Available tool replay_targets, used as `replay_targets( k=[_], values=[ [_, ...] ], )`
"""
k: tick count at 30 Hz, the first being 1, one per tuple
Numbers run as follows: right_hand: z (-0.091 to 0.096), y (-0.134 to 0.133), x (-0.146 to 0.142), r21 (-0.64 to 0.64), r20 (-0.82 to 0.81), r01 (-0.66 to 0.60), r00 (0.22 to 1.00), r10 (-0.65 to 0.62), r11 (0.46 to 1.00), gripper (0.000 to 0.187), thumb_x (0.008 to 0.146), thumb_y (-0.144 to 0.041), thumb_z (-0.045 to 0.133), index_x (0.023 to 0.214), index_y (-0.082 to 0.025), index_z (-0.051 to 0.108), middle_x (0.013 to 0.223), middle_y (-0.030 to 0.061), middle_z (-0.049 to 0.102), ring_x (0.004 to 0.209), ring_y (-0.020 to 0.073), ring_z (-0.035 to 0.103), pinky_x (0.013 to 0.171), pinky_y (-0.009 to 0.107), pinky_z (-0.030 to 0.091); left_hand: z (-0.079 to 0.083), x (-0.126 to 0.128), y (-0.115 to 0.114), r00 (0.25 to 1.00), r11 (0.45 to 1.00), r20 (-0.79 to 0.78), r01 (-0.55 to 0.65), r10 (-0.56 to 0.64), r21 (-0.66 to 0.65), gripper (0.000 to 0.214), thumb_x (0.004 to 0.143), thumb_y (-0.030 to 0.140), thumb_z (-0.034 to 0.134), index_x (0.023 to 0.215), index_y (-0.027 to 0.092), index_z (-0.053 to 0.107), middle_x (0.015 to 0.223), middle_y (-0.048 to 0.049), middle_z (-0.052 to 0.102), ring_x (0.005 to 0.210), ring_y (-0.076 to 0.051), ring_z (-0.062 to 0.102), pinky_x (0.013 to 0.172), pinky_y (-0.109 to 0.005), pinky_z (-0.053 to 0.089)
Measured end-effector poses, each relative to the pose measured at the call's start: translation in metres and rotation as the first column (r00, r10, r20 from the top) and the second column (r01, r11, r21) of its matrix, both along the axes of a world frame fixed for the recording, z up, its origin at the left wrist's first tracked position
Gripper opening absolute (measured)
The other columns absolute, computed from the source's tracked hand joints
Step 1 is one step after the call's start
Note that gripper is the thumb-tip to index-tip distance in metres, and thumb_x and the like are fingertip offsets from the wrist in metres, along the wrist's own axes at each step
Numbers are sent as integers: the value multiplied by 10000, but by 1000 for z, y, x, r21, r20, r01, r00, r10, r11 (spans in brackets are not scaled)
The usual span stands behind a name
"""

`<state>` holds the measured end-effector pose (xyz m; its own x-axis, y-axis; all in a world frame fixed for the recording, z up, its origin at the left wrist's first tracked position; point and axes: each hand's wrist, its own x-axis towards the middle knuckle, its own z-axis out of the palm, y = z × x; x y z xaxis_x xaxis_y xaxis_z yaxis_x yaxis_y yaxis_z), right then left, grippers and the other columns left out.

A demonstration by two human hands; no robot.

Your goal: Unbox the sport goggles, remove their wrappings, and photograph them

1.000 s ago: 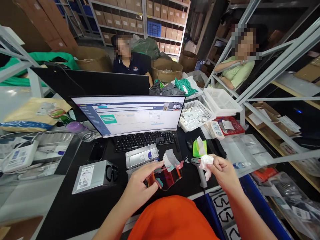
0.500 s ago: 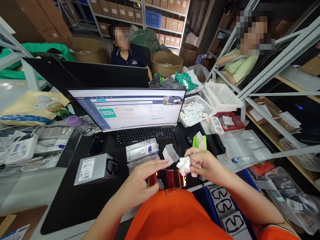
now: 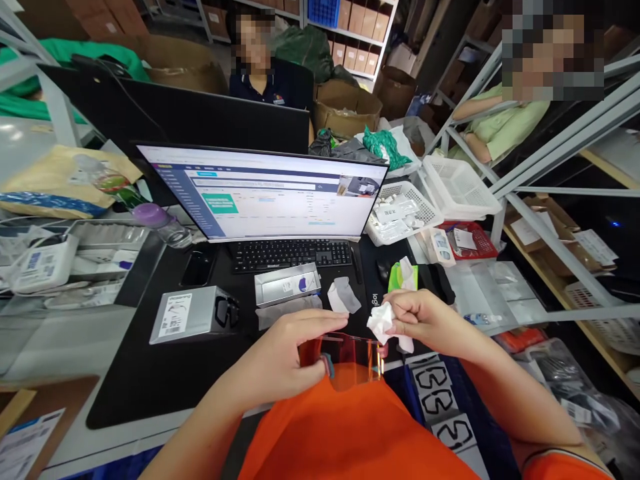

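Right hand (image 3: 433,321) pinches tissue (image 3: 380,323), left hand (image 3: 283,350) grips apparently a visor (image 3: 345,361), over black desk (image 3: 125,393).

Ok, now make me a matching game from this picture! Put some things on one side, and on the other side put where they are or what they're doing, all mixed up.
Things:
1. left hand
2. right hand
3. green tissue pack
4. black keyboard

Matches:
A. just below the computer monitor
B. pinching a crumpled white tissue
C. has a white tissue poking out of its top
D. holding an orange mirrored visor

Right pairs: 1-D, 2-B, 3-C, 4-A
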<state>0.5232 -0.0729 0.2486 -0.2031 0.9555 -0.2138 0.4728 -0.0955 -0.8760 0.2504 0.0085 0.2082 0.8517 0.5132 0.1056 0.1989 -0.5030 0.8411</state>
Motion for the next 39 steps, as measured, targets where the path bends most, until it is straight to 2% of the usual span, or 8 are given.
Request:
replay_targets(
  k=[8,12,20,25,33,39],
  values=[
    [6,4,-4,20,123,-149,982,145,989,508,935,-347,647,623,-226,265,638,-58,344,645,128,367,590,261,297,-4,-2,-1,999,999,-10,54,-54,-9,698,693,35,552,1333,302,627,1368,3,649,1266,-216,602,1086,-373,500],
    [5,5,-5,8,121,-194,974,192,981,505,950,-355,627,607,-223,281,622,-53,384,652,131,413,635,266,340,-4,-3,-1,997,997,-6,70,-70,-15,691,691,32,555,1321,304,638,1362,-5,653,1243,-222,620,1059,-373,523],
    [5,6,-9,-31,58,-219,974,221,975,513,943,-343,637,627,-222,252,620,-76,305,607,112,330,638,265,333,-5,-1,2,995,994,-9,100,-100,-35,695,681,18,560,1313,297,645,1359,-12,656,1241,-229,621,1060,-379,520],
    [3,4,-12,-35,30,-232,972,233,972,511,948,-344,628,629,-224,247,606,-73,330,635,118,379,647,264,340,-7,0,3,993,993,-35,109,-110,-43,701,688,20,550,1326,297,633,1377,-9,643,1260,-225,607,1073,-376,508],
    [9,3,-18,20,114,-247,963,243,969,449,946,-212,611,634,-230,290,610,-40,558,715,148,503,787,305,399,-9,-1,5,996,995,-25,87,-88,-43,679,691,33,565,1311,298,646,1361,-12,655,1249,-236,616,1065,-386,518],
    [12,4,-27,19,166,-322,935,314,947,432,915,-176,642,624,-225,328,619,-52,463,687,142,474,792,296,403,-8,2,5,997,997,-17,76,-76,-20,668,681,37,571,1293,288,663,1348,-16,665,1248,-246,620,1061,-390,523]
  ],
)
